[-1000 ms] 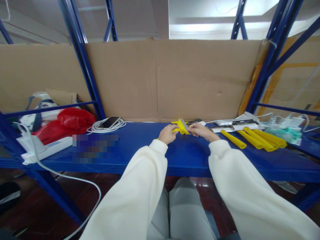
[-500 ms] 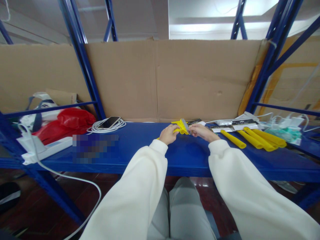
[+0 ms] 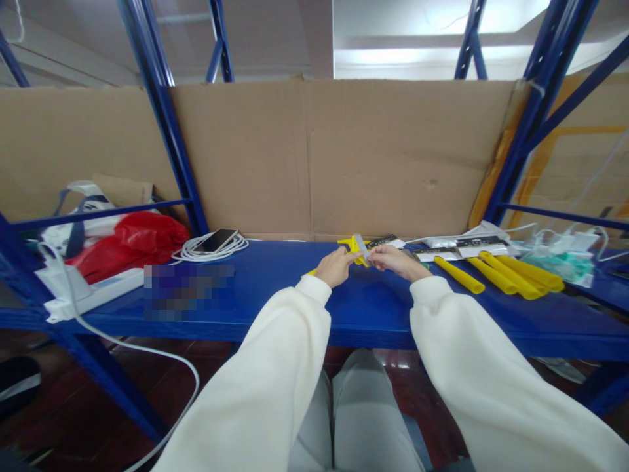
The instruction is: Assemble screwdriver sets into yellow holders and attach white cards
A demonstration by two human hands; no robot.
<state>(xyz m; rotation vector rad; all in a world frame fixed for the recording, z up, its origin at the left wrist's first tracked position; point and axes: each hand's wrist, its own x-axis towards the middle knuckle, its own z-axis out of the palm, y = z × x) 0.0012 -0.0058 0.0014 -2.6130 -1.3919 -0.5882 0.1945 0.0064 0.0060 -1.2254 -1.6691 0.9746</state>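
Note:
Over the middle of the blue shelf, my left hand (image 3: 335, 267) is closed around the handle of a yellow scraper (image 3: 348, 242). The handle's end shows to the left of that hand, and its middle is hidden by my fingers. Across the scraper's head lies a flat grey blade (image 3: 362, 244). One finger of my left hand reaches out to the blade. My right hand (image 3: 397, 261) pinches at the blade's right side; its fingertips cover that part. Just behind my right hand is a black-and-white packet (image 3: 386, 240).
Several yellow tubular handles (image 3: 459, 274) lie at the right, before white-and-black packets (image 3: 481, 245). Leftward are a phone (image 3: 216, 240) on a coiled white cable (image 3: 238, 244), a red bag (image 3: 147, 239) and a white power strip (image 3: 113, 288). A cardboard panel (image 3: 393, 157) closes the back.
A finger of my left hand has stretched out onto the blade. The yellow head shows less and the grey blade turns more toward me. My right hand has shifted slightly left.

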